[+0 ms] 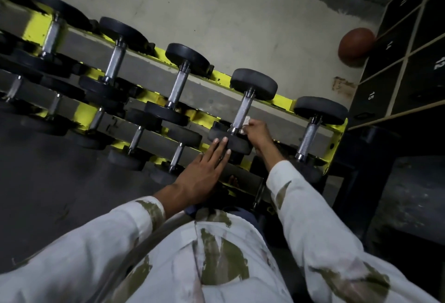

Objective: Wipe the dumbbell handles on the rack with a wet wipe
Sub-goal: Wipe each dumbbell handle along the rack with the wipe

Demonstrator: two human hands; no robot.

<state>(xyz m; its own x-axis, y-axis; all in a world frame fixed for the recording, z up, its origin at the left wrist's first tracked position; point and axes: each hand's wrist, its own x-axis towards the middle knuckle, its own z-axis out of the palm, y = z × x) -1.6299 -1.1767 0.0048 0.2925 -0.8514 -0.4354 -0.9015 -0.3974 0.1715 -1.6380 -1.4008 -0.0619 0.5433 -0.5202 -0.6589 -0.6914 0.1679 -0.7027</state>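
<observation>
The yellow rack (281, 101) runs slantwise from the upper left to its right end. On its top tier, five dumbbells (179, 86) show a full handle, and a sixth is cut off at the left edge. On the tier below, five more handles (137, 136) can be counted, with their heads partly hidden in shadow. Each dumbbell has two round black heads and a silver handle with a rough, knurled grip.

The dumbbell being cleaned (254, 83) is second from the right end of the top tier. Its handle (242, 112) is bright and speckled. The wet wipe (246, 121) is a small white wad, mostly covered by the hand, and it is pressed against the near end of that handle on its right side.

The right hand (260, 134) has its fingers curled in and pinches the wipe. The left hand (202, 175) is flat with its fingers (225, 142) straight and close together. Their tips rest on the near black head (240, 145) of the same dumbbell and hold nothing. Both sleeves (313, 218) are white with olive patches.

One reddish-brown ball (356, 47) sits on the concrete floor (240, 13) past the rack's right end, touching a black unit (397, 61) marked with white numbers.
</observation>
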